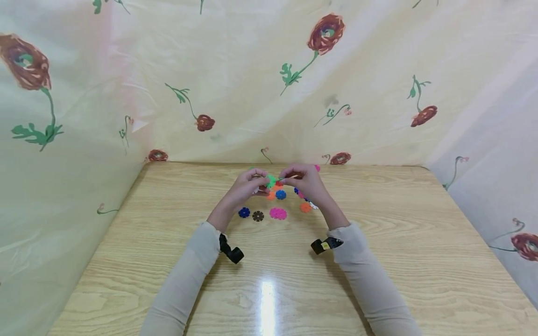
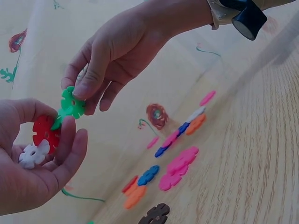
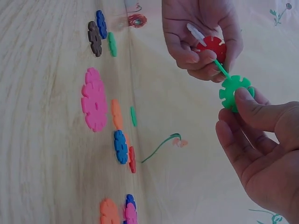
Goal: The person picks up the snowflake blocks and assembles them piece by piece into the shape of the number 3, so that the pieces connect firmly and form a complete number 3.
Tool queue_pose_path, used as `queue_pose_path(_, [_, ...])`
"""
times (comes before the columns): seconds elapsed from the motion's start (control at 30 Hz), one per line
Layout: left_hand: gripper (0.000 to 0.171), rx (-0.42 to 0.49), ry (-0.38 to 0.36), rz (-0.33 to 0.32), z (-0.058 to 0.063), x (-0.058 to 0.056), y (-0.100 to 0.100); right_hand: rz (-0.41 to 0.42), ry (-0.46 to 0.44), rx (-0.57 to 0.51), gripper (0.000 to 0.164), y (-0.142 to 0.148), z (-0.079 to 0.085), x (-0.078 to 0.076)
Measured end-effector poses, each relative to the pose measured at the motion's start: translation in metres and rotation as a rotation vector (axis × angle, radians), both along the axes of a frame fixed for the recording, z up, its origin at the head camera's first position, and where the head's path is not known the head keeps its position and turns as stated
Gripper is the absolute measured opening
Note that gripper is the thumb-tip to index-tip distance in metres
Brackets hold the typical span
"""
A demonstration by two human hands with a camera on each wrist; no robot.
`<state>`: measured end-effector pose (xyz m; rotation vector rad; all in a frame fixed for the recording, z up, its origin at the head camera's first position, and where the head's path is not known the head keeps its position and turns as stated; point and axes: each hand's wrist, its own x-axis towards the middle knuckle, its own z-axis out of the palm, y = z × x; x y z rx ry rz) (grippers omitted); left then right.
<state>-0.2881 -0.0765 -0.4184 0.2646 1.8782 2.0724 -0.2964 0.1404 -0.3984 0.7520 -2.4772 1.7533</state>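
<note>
Several notched plastic discs, shaped like flowers, are joined in a short chain held up over the far part of the table. My left hand point(image 1: 249, 183) grips its white disc point(image 2: 33, 155) and red disc point(image 2: 46, 133) end, fingers curled round them. From the red disc a green disc point(image 3: 222, 69), seen edge-on in the right wrist view, leads to another green disc point(image 3: 235, 92). That outer green disc is pinched between thumb and fingers of my right hand point(image 1: 307, 181). The two hands face each other, a small gap apart.
Loose discs lie on the wooden table point(image 1: 168, 224) below the hands: dark blue point(image 1: 244, 213), brown point(image 1: 258, 216), two overlapping pink discs point(image 1: 278, 213), blue point(image 1: 280, 194) and orange point(image 1: 305, 207). Behind the table's far edge hangs a flowered cloth point(image 1: 244, 93), also along both sides.
</note>
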Motion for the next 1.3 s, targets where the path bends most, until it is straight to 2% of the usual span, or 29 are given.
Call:
queue_pose_path(0.5, [0.005, 0.063, 0.081, 0.034, -0.002, 0.003, 0.007, -0.075, 0.070, -0.046, 0.005, -0.009, -0.006, 0.004])
queue_pose_path(0.67, [0.005, 0.071, 0.097, 0.035, -0.003, 0.003, 0.008, -0.090, 0.049, -0.079, 0.003, -0.011, -0.007, 0.005])
queue_pose_path(1.0, [0.005, 0.027, 0.060, -0.004, 0.001, 0.003, 0.003, -0.078, 0.032, -0.035, 0.006, -0.009, -0.001, 0.006])
queue_pose_path(1.3, [0.009, -0.012, 0.035, -0.062, 0.003, 0.002, 0.001, -0.064, 0.025, -0.050, 0.006, -0.007, -0.002, 0.005])
